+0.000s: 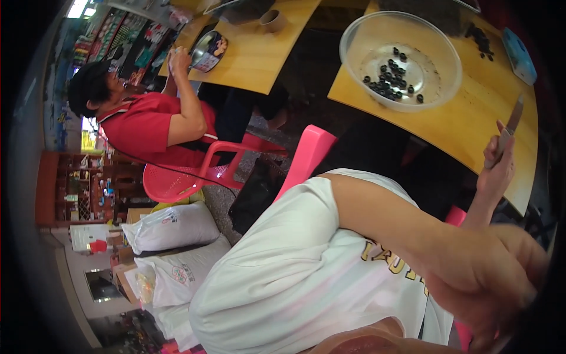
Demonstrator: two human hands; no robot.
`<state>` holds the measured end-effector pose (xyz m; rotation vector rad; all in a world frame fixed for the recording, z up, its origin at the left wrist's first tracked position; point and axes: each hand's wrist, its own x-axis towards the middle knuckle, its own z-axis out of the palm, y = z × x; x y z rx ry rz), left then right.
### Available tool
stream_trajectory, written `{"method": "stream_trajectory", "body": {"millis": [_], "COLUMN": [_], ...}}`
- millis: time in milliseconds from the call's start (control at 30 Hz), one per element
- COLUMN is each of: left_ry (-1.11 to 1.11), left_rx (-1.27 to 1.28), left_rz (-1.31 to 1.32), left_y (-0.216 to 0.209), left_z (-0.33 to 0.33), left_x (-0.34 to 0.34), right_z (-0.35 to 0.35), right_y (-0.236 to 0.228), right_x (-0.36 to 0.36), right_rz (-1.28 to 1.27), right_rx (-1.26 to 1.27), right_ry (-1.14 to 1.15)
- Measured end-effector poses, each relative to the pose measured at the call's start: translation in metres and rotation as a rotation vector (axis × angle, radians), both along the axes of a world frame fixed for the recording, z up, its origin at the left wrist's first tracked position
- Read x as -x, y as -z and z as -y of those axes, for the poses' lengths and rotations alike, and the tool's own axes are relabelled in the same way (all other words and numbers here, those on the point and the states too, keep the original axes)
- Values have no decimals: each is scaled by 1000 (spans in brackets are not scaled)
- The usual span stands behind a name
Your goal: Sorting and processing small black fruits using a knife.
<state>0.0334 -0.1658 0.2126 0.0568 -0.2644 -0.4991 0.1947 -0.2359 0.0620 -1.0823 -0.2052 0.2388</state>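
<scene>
At the table's right side my right hand (495, 162) is closed around the handle of a small knife (514, 118), its blade pointing up and away. My left arm crosses in front of my white shirt. My left hand (501, 277) is raised close at the lower right, blurred and partly cut off by the dark rim, and its fingers do not show clearly. Beyond the hands stands a large translucent plastic basin (352, 65) holding several small, round black pieces (389, 82). More dark pieces (480, 41) lie heaped on the table beside it.
The yellow wooden table (436, 138) bears a blue-and-white packet (520, 56) at its far right. On the left, a person in red (147, 124) sits on a pink plastic chair (171, 183) at another table with a bowl (209, 52). White sacks (177, 227) are stacked behind.
</scene>
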Motion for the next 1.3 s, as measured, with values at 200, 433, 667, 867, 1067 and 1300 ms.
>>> {"method": "stream_trajectory", "body": {"millis": [200, 433, 667, 867, 1067, 1300], "left_ry": [-243, -544, -406, -341, -345, -468], "left_rx": [-175, -1057, -2716, -2995, -2522, -1186], "left_rz": [-227, -278, 255, 243, 95, -177], "left_y": [44, 74, 102, 126, 130, 78], "left_z": [-69, -212, -236, -248, -265, -225], "left_x": [-6, -84, -137, -156, -161, -115], "right_z": [-12, 0, -5, -5, -5, -5], "right_y": [-5, -5, -6, -7, -5, -1], "right_x": [9, 9, 9, 6, 5, 6], "right_rz": [-48, 64, 73, 52, 87, 90], "right_rx": [86, 50, 69, 55, 44, 77], "right_ry": [-6, -34, -38, -70, -80, -58]}}
